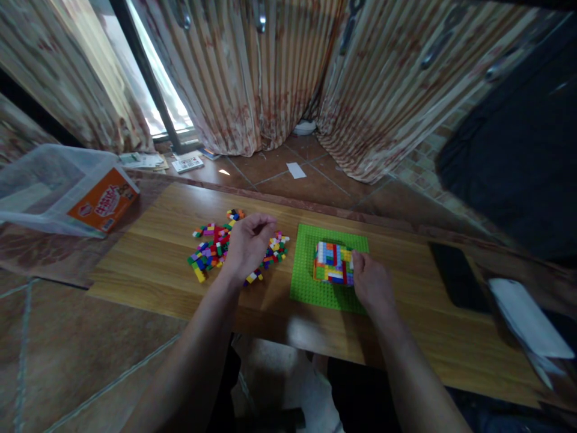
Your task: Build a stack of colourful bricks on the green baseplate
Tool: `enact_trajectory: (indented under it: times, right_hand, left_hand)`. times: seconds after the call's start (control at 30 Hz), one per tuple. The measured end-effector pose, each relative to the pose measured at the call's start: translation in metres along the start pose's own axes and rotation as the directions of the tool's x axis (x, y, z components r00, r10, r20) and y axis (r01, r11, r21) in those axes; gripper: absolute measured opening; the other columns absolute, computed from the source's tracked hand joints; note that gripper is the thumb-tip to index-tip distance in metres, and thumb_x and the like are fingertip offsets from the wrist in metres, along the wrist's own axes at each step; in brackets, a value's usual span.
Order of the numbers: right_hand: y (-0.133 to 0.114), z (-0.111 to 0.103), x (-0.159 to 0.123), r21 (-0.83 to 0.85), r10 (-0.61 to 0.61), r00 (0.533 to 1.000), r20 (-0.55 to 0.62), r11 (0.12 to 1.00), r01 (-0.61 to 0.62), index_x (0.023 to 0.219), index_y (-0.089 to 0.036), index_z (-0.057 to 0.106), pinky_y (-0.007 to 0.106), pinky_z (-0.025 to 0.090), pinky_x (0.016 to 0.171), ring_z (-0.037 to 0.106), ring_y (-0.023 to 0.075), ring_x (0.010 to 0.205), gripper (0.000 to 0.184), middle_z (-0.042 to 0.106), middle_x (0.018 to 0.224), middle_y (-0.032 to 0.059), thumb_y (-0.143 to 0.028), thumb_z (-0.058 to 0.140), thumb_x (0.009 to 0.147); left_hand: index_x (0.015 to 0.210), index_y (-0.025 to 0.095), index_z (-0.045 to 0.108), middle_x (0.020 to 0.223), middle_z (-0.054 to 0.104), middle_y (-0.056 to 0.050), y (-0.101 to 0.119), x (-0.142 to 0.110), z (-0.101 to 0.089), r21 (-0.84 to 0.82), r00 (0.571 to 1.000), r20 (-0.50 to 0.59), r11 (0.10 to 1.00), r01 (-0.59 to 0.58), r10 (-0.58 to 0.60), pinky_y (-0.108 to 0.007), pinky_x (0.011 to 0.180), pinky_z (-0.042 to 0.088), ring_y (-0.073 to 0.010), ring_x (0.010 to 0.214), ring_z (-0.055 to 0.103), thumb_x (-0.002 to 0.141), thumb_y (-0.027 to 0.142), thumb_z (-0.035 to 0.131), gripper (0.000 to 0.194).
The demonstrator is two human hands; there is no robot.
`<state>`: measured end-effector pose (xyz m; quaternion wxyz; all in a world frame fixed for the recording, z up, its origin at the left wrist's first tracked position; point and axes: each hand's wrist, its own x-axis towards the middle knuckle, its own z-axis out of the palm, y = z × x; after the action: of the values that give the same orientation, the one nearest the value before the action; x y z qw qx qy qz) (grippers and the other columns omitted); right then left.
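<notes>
My left hand (252, 240) hovers over a loose heap of colourful toy building bricks (210, 255), its fingers curled together at the tips. Whatever may be between those fingertips is too small to make out. On a green studded baseplate (306, 291) stands a low block built of multicoloured bricks (331, 261). My right hand (373, 281) is at the right side of this built block, with its fingers bent and closed against the block's edge. Part of the block's right end is hidden by that hand.
A clear plastic bin (58, 186) with an orange label stands left of the wooden table (153, 240). A dark phone-like slab (455, 276) and a white flat object (529, 316) lie at the right. Striped curtains (288, 78) hang behind.
</notes>
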<state>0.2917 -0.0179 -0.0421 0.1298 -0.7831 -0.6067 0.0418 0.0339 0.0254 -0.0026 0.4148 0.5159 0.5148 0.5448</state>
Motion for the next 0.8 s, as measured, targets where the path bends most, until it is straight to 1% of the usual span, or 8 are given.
enact_trajectory:
  times: [0.1, 0.23, 0.37, 0.43, 0.5, 0.63, 0.7, 0.8]
  right_hand:
    - [-0.002, 0.002, -0.001, 0.001, -0.004, 1.0, -0.016, 1.0, 0.004, 0.089, -0.018, 0.069, 0.033, 0.041, 0.063, 0.063, 0.022, 0.065, 0.053, 0.07, 0.073, 0.0117, -0.041, 0.022, 0.101]
    - [-0.001, -0.002, -0.001, 0.057, 0.005, 0.999, 0.038, 0.998, -0.007, 0.09, -0.018, 0.07, 0.034, 0.042, 0.066, 0.065, 0.0235, 0.069, 0.052, 0.071, 0.078, 0.0133, -0.041, 0.025, 0.1]
    - [0.007, -0.009, 0.003, 0.238, 0.052, 0.996, 0.077, 0.969, -0.069, 0.087, -0.017, 0.071, 0.035, 0.044, 0.069, 0.066, 0.0254, 0.072, 0.057, 0.072, 0.078, 0.0136, -0.049, 0.024, 0.098]
    - [0.01, -0.012, 0.005, 0.345, 0.101, 0.993, 0.066, 0.931, -0.118, 0.09, -0.016, 0.072, 0.035, 0.045, 0.07, 0.066, 0.0244, 0.07, 0.06, 0.072, 0.078, 0.0125, -0.049, 0.022, 0.097]
    - [0.01, -0.014, 0.007, 0.399, 0.132, 0.99, 0.047, 0.906, -0.14, 0.093, -0.015, 0.071, 0.036, 0.046, 0.071, 0.066, 0.0235, 0.069, 0.061, 0.073, 0.08, 0.0127, -0.05, 0.021, 0.097]
    - [0.003, -0.015, 0.006, 0.346, 0.093, 0.995, 0.025, 0.933, -0.096, 0.095, -0.016, 0.072, 0.036, 0.046, 0.073, 0.067, 0.0255, 0.078, 0.058, 0.074, 0.088, 0.0144, -0.053, 0.027, 0.096]
    - [-0.001, -0.013, 0.006, 0.322, 0.073, 0.997, 0.035, 0.943, -0.081, 0.098, -0.017, 0.072, 0.036, 0.046, 0.074, 0.067, 0.027, 0.083, 0.054, 0.075, 0.091, 0.0144, -0.053, 0.032, 0.095]
    - [-0.004, -0.01, 0.006, 0.323, 0.065, 0.996, 0.058, 0.943, -0.08, 0.101, -0.016, 0.072, 0.036, 0.046, 0.075, 0.067, 0.027, 0.085, 0.048, 0.075, 0.094, 0.0142, -0.05, 0.039, 0.093]
  left_hand:
    - [0.078, 0.017, 0.072, 0.071, 0.067, 0.0, -0.001, 0.0, 0.001, -0.002, 1.0, 0.012, 1.0, 0.002, -0.002, -0.025, 0.065, 0.047, -0.0139, 0.066, 0.059, 0.074, 0.024, 0.066, 0.01]
    - [0.078, 0.017, 0.071, 0.073, 0.068, 0.0, -0.001, 0.0, 0.001, -0.003, 1.0, 0.021, 1.0, 0.002, -0.002, -0.025, 0.066, 0.047, -0.0141, 0.068, 0.06, 0.074, 0.025, 0.067, 0.01]
    - [0.078, 0.017, 0.071, 0.07, 0.067, 0.0, 0.001, 0.0, 0.0, 0.0, 1.0, 0.01, 1.0, 0.012, -0.012, -0.025, 0.064, 0.047, -0.0135, 0.065, 0.059, 0.075, 0.024, 0.066, 0.01]
    - [0.078, 0.016, 0.071, 0.071, 0.067, 0.0, 0.003, -0.001, -0.001, 0.006, 1.0, -0.004, 1.0, 0.026, -0.026, -0.025, 0.064, 0.047, -0.0137, 0.065, 0.06, 0.074, 0.024, 0.067, 0.01]
    - [0.078, 0.016, 0.071, 0.072, 0.068, 0.0, 0.004, -0.001, -0.002, 0.003, 0.999, -0.011, 0.999, 0.037, -0.037, -0.025, 0.065, 0.048, -0.0138, 0.066, 0.061, 0.073, 0.025, 0.068, 0.01]
    - [0.078, 0.016, 0.071, 0.072, 0.068, 0.0, 0.005, -0.001, -0.003, -0.013, 0.999, -0.009, 0.999, 0.038, -0.038, -0.026, 0.067, 0.049, -0.0137, 0.066, 0.061, 0.072, 0.024, 0.069, 0.01]
    - [0.078, 0.017, 0.071, 0.072, 0.067, 0.0, 0.006, -0.001, -0.003, -0.012, 0.999, -0.01, 0.999, 0.039, -0.04, -0.026, 0.066, 0.049, -0.0136, 0.066, 0.061, 0.072, 0.023, 0.069, 0.009]
    - [0.077, 0.016, 0.071, 0.072, 0.068, 0.0, 0.007, -0.001, -0.002, -0.021, 0.999, -0.009, 0.999, 0.051, -0.051, -0.026, 0.066, 0.049, -0.0137, 0.066, 0.061, 0.072, 0.023, 0.069, 0.009]
